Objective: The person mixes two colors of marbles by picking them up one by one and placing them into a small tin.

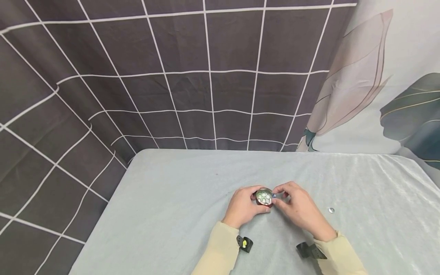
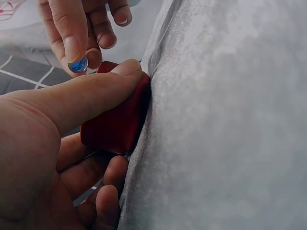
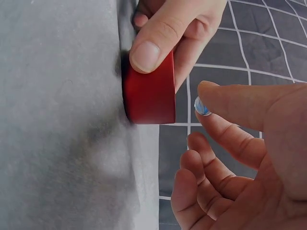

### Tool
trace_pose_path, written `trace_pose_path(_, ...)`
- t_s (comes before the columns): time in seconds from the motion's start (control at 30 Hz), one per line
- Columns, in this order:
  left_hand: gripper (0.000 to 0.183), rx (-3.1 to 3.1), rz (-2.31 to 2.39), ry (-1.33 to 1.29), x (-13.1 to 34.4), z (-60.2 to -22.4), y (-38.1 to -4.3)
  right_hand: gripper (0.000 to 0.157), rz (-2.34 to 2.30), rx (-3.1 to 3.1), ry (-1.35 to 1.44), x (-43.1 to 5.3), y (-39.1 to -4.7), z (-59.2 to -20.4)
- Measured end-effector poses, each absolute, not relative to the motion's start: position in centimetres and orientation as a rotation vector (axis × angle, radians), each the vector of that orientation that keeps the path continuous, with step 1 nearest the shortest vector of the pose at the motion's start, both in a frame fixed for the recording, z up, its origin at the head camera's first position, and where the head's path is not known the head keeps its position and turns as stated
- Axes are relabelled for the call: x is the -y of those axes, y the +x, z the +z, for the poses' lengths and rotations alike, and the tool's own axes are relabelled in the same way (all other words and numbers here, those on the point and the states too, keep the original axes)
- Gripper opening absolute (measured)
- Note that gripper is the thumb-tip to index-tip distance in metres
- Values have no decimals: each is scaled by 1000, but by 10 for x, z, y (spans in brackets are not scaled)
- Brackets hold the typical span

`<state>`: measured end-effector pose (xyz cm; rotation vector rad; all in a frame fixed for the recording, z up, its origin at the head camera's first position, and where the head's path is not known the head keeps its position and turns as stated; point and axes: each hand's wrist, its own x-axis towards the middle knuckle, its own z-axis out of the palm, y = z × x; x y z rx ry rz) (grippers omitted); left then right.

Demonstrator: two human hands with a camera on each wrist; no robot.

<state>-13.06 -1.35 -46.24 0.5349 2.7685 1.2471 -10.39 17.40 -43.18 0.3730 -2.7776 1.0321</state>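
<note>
My left hand [image 1: 241,205] holds a short, round red container [image 3: 152,98] on the cloth, thumb on one side and fingers round the other. In the head view, several pale round pieces [image 1: 264,197] show inside its rim. My right hand [image 1: 300,206] pinches a small shiny blue-and-clear glass bead [image 3: 202,106] between thumb and index finger. The bead is held just right of the container, close by its rim. In the right wrist view, the other right fingers curl loosely below. The left hand's far fingers are partly hidden behind the container in the left wrist view.
One clear, flattish glass piece [image 1: 331,210] lies on the cloth to the right of my right hand. A pale grey velvety cloth [image 1: 165,214] covers the table. Behind it hangs a dark curtain [image 1: 185,46] with white grid lines, beside a leaf-patterned one [image 1: 364,84].
</note>
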Motion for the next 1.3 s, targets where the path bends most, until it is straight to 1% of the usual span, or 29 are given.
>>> trace_pose_path(0.53,55,-2760,1239,519,13,-463,-130,19,1009,2768,398,-171,-103,-438)
trace_pose_path(1.3,55,-2740,1241,490,12,-465,-132,18,1014,2787,406,-175,-102,-436)
